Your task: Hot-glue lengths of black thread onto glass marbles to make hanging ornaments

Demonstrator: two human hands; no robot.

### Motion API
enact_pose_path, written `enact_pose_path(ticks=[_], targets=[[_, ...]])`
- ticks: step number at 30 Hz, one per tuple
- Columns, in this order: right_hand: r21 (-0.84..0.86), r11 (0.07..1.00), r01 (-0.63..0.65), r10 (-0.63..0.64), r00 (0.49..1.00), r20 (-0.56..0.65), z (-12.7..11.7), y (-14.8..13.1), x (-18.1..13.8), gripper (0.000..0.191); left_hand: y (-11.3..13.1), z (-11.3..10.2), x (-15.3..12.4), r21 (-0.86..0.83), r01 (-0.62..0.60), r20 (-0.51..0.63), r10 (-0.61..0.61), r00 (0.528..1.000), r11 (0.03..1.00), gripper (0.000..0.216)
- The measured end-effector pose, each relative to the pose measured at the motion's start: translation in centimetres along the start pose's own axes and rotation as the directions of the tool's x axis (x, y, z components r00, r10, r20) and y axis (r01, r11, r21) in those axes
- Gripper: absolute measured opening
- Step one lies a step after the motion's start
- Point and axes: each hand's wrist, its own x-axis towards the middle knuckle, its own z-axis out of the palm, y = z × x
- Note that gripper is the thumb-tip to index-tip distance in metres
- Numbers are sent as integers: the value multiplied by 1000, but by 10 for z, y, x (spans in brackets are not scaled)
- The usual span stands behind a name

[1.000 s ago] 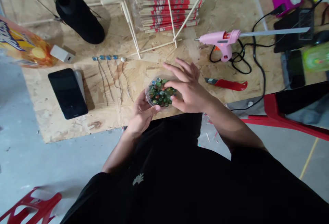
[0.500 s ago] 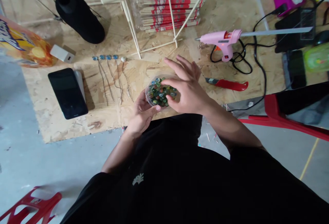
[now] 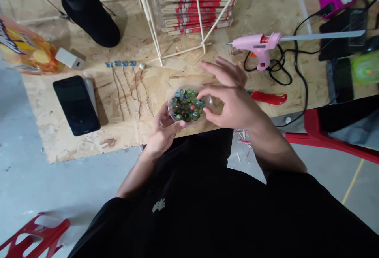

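Note:
My left hand grips the near left side of a round clear plastic tub, its thumb on the rim. Inside the tub lie many glass marbles, mostly green, some blue and orange. Over the tub's right side is my right hand, thumb and index finger apart with a gap between them, the other fingers spread. I see nothing between those fingertips. To the left, several blue marbles and one whitish marble lie in a row, with thin strings running down from them.
A pink glue gun with a long glue stick lies right, above a red-handled cutter. A wooden stick frame stands in front of packaged chopsticks. On the left are a phone, a white adapter and a black-covered bottle.
My right hand has moved right, from over the marbles to the tub's right side, uncovering more of them. My left hand keeps its hold on the tub.

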Motion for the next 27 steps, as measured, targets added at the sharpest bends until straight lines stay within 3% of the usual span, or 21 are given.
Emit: enact_pose_path(ticks=[2,7,14,19,27], targets=[[-45,999,-9,8,1000,-10,-6,-1,1,20,0,0,0,4,-4,-2,4,1000,1000,66],[-77,994,74,-67,993,100,-8,-6,3,10,0,1,0,36,-14,-5,14,1000,999,66],[-67,997,36,-30,995,93,-1,-10,5,35,3,5,0,31,-5,-6,5,1000,1000,65],[-45,998,41,-35,991,132,-4,-11,12,29,5,7,0,33,-4,-10,4,1000,999,61],[-11,989,150,-142,956,258,-8,1,25,18,5,9,0,64,-17,-21,18,1000,998,59]])
